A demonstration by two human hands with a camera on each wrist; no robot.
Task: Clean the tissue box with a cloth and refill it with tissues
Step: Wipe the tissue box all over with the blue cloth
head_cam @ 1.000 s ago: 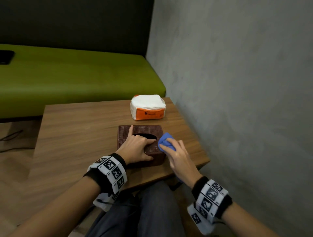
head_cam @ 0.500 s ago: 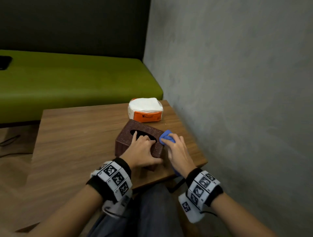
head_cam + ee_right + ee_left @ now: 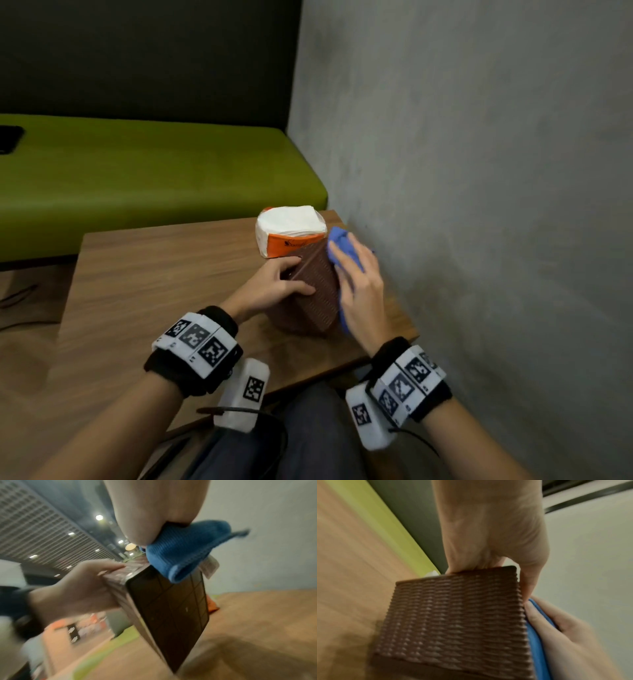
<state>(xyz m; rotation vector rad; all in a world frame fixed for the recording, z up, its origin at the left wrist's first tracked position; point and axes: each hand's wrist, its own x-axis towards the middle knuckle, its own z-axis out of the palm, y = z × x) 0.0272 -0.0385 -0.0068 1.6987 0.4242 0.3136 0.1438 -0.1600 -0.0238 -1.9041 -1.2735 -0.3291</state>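
Note:
The brown woven tissue box (image 3: 317, 291) stands tipped on its side on the wooden table (image 3: 154, 274), its top slot facing left. My left hand (image 3: 287, 279) grips it, fingers over the top face and thumb on the woven side (image 3: 453, 622). My right hand (image 3: 352, 274) holds a bunched blue cloth (image 3: 342, 245) against the box's smooth dark underside (image 3: 171, 608), near its upper far corner. In the right wrist view the cloth (image 3: 185, 550) hangs over that edge. A white and orange tissue pack (image 3: 291, 233) lies just behind the box.
A grey wall (image 3: 479, 205) runs close along the table's right edge, beside my right hand. A green bench (image 3: 154, 185) stands behind the table. Bare tabletop stretches to the left of the box. My knees are under the near edge.
The box went from lying flat to standing on its side, turned by my left hand. My right hand moved the cloth from the top's right edge onto the underside.

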